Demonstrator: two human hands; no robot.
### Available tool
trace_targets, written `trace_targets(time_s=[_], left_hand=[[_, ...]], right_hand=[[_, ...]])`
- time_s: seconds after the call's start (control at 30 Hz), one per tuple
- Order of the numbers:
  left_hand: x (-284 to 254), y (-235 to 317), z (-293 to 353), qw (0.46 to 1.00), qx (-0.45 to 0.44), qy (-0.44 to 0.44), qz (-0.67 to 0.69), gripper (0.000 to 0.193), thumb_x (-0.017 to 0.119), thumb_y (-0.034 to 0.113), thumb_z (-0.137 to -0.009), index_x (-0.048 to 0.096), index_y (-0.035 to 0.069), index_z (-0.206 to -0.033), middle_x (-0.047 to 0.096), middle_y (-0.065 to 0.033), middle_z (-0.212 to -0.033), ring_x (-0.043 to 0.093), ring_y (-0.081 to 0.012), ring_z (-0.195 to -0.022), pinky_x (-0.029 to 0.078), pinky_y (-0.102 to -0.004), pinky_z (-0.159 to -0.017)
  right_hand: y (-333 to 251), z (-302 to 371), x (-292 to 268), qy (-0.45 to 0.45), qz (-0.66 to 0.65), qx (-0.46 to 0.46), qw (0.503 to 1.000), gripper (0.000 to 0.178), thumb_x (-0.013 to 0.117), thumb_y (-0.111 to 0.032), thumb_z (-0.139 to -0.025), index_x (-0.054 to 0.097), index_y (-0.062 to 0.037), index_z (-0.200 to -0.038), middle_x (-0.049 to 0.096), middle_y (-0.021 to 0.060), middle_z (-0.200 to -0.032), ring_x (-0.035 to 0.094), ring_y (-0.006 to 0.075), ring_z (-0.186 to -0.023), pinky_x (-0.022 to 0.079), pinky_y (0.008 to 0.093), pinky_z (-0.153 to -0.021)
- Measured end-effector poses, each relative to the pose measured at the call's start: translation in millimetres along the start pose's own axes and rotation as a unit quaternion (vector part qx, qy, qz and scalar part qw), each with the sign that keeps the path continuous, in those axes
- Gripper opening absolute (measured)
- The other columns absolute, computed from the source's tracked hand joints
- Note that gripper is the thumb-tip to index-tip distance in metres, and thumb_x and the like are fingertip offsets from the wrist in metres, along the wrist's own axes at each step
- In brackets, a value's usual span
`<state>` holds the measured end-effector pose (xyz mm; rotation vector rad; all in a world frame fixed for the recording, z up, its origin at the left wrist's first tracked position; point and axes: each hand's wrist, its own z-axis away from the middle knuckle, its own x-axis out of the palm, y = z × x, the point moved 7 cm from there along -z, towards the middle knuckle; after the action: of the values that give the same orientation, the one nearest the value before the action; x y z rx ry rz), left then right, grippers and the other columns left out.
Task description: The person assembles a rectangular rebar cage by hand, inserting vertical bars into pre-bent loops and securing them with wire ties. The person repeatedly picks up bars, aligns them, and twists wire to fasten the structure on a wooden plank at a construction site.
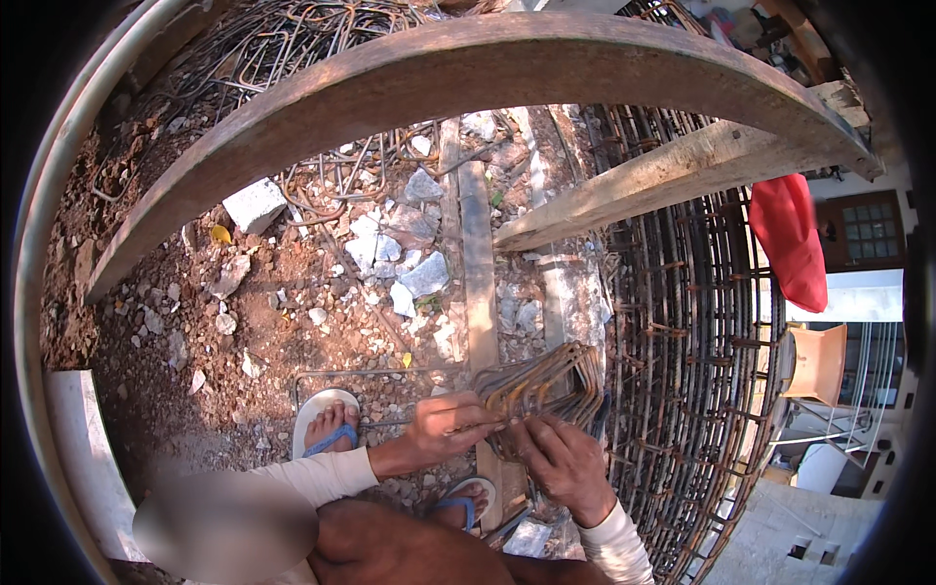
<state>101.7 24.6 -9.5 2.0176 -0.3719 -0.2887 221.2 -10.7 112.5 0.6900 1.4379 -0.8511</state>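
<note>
A bundle of bent rusty steel stirrups [561, 375] stands in front of me, partly over a wooden plank [480, 312]. My right hand [565, 463] is closed round the near side of the bundle, fingers curled over the bars. From the left, my left hand [450, 425] meets it with the fingertips pinched together at the bundle's edge. Whatever the left fingertips pinch is too small or hidden to name. Below my hands are my feet in white sandals with blue straps [336, 441].
A long timber beam [487, 63] arches across the far side, with a second timber [643, 185] joined to it. To the right stands a dense rebar cage [673, 341]. Broken concrete chunks [424, 276] and rubble cover the soil at left. More bent bars [322, 44] lie far back. A red cloth [788, 244] hangs at right.
</note>
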Motion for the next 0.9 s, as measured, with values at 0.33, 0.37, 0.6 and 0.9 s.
trace_targets(time_s=[0.33, 0.37, 0.6, 0.9], left_hand=[[20, 2, -15, 0.995, -0.021, -0.014, 0.092, 0.023, 0.08, -0.004, -0.075, 0.076, 0.0, -0.097, 0.07, -0.0128, -0.088, 0.07, -0.0277, -0.077, 0.055, -0.0358, -0.063], [23, 0, -16, 0.994, -0.026, -0.015, 0.102, 0.023, 0.08, -0.004, -0.075, 0.076, 0.0, -0.097, 0.07, -0.013, -0.088, 0.07, -0.028, -0.078, 0.055, -0.0359, -0.064], [26, -5, -12, 0.993, -0.029, 0.009, 0.115, 0.021, 0.079, -0.004, -0.078, 0.076, -0.001, -0.098, 0.07, -0.0131, -0.093, 0.07, -0.0271, -0.079, 0.055, -0.0344, -0.066], [29, 14, -19, 0.987, -0.024, -0.038, 0.156, 0.016, 0.075, -0.002, -0.087, 0.074, 0.001, -0.103, 0.069, -0.0114, -0.093, 0.068, -0.027, -0.092, 0.054, -0.0369, -0.077]], right_hand=[[-13, -3, 3, -0.058, 0.035, -0.108, 0.992, 0.032, 0.068, -0.016, -0.08, 0.07, -0.0011, -0.108, 0.062, 0.0063, -0.1, 0.061, 0.0213, -0.092, 0.053, 0.0394, -0.082], [-13, -5, 1, -0.031, 0.032, -0.097, 0.994, 0.031, 0.069, -0.016, -0.08, 0.07, -0.0014, -0.107, 0.062, 0.0065, -0.1, 0.061, 0.0215, -0.094, 0.053, 0.0401, -0.084], [9, -11, -13, 0.039, -0.06, 0.045, 0.996, 0.029, 0.076, -0.014, -0.079, 0.07, -0.0057, -0.107, 0.065, 0.0089, -0.105, 0.064, 0.0278, -0.099, 0.053, 0.044, -0.093], [64, 19, -3, -0.013, -0.269, 0.212, 0.939, 0.015, 0.077, -0.012, -0.082, 0.07, 0.0009, -0.086, 0.063, 0.0162, -0.077, 0.061, 0.0353, -0.07, 0.047, 0.0434, -0.061]])
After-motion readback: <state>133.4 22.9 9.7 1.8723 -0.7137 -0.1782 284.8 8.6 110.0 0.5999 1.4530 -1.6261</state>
